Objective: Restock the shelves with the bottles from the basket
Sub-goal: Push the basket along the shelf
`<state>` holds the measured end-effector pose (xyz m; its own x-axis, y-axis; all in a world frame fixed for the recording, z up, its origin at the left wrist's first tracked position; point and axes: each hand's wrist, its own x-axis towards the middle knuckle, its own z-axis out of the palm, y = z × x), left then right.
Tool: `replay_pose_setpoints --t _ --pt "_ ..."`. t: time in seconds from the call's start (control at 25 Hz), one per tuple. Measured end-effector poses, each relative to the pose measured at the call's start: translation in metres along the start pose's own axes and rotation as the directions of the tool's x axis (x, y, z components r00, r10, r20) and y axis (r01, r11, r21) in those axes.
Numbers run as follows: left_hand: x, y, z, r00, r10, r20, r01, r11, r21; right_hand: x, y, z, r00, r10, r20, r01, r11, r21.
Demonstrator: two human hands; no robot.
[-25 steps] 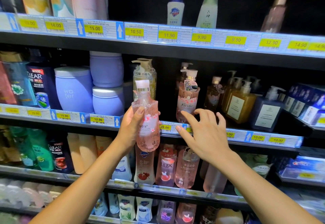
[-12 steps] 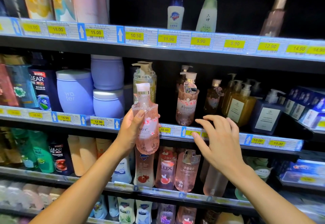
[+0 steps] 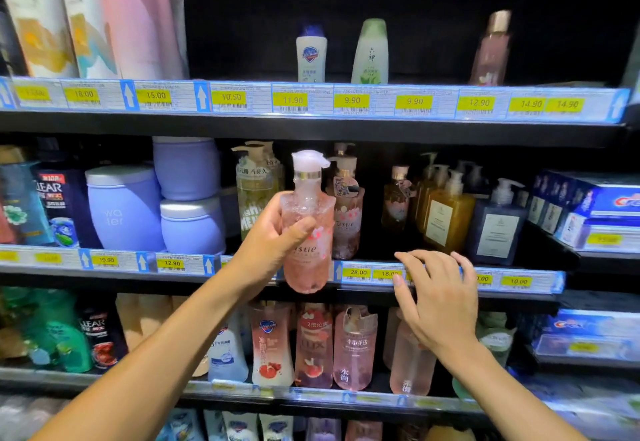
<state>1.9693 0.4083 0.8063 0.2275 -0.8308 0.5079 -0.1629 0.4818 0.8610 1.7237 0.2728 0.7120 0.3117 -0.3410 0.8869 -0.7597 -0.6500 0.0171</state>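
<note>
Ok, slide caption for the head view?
Left hand holds pink pump bottle at the shelf; right hand open near price tags.

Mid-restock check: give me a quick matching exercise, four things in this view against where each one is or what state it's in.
Things:
1. pink pump bottle
2. right hand
3. lavender jars
4. white bottle with blue cap

Places or states:
A. stands on the top shelf
B. open, fingers spread at the price strip of the middle shelf
C. gripped by the left hand
D. on the middle shelf, left of the held bottle

Pairs: 1-C, 2-B, 3-D, 4-A.
</note>
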Motion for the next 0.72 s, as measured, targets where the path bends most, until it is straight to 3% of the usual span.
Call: replay_pose_setpoints --t 0.2,0.48,0.72 --pt "0.022 0.017 0.023 0.997 0.019 0.07 -0.018 1.0 -0.016 -0.001 0.002 0.002 1.0 -0.002 0.007 0.002 1.0 -0.005" --pt "0.035 0.015 0.033 0.996 0.077 -0.039 -0.071 0.988 0.134 0.0 0.002 0.002 1.0 -0.001 -0.003 0.001 1.0 0.02" --pt "0.035 0.011 0.037 0.996 0.079 -0.052 -0.068 0.98 0.188 -0.001 0.003 0.001 1.0 0.003 0.007 -0.003 1.0 0.021"
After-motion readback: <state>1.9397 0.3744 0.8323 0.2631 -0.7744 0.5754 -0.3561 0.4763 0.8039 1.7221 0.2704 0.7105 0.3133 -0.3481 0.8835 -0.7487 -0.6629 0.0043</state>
